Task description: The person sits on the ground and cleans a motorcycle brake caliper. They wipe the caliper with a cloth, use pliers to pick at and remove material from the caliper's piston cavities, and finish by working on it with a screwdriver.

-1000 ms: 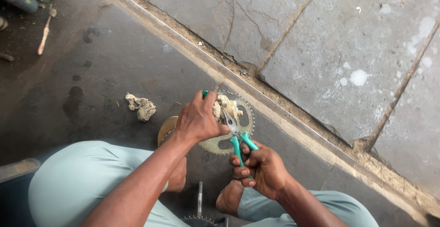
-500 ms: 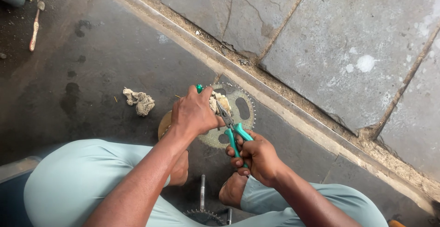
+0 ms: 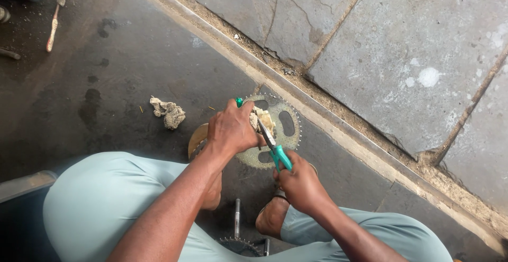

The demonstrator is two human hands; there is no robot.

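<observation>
The left hand [image 3: 231, 130] is clenched around a dirty rag [image 3: 263, 119] pressed onto a toothed sprocket [image 3: 288, 130] that lies on the floor beneath both hands. The right hand [image 3: 299, 182] is closed on green-handled pliers [image 3: 272, 146], tips at the rag. It looks like mid-cleaning; steady pressure seems needed. No containers show nearby; a second rag [image 3: 169, 112] lies left of the left hand.

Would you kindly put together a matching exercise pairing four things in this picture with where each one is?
Things:
1. sprocket
2. crumpled rag
3. pliers
4. brush

Places:
A. in the right hand
B. far off at the top left of the floor
C. under the left hand, beside the kerb
D. lying loose on the dark floor, left of the hands

Pairs: 1-C, 2-D, 3-A, 4-B
</observation>
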